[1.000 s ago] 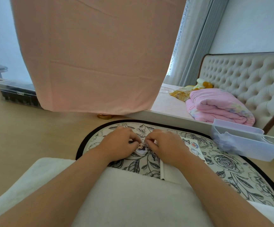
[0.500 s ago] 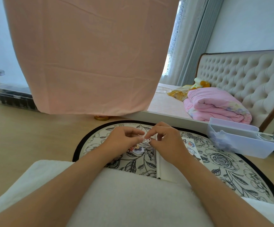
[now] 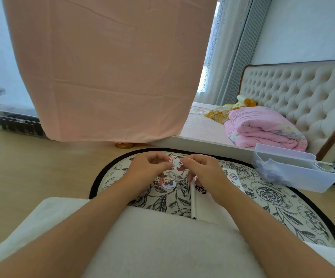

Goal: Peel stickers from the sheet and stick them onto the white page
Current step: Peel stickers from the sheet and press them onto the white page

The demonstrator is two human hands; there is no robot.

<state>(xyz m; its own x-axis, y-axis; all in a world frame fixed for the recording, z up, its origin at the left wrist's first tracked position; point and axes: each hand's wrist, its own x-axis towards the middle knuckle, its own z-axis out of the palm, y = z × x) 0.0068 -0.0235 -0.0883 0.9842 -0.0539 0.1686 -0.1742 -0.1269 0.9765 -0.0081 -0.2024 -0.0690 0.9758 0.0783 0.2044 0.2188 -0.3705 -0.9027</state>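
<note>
My left hand (image 3: 149, 167) and my right hand (image 3: 203, 170) are raised a little above a floral mat (image 3: 267, 195), fingertips meeting. Between them they pinch a small white cartoon-dog sticker (image 3: 175, 163), held upright. Below my left hand lie loose stickers (image 3: 167, 181) on the mat. The white page (image 3: 204, 205) lies under my right wrist, with a dark sticker (image 3: 200, 190) on it and round coloured stickers (image 3: 232, 176) near its far edge. Much of the page is hidden by my right arm.
A white cushion (image 3: 162, 243) lies across my lap in front of the mat. A clear plastic bin (image 3: 295, 173) stands at the right. Behind it is a bed with a pink folded quilt (image 3: 263, 127). A pink cloth (image 3: 110, 67) hangs ahead.
Both hands have risen off the mat and lifted the white dog sticker, which now stands clear between the fingertips. The loose stickers beneath have come into view.
</note>
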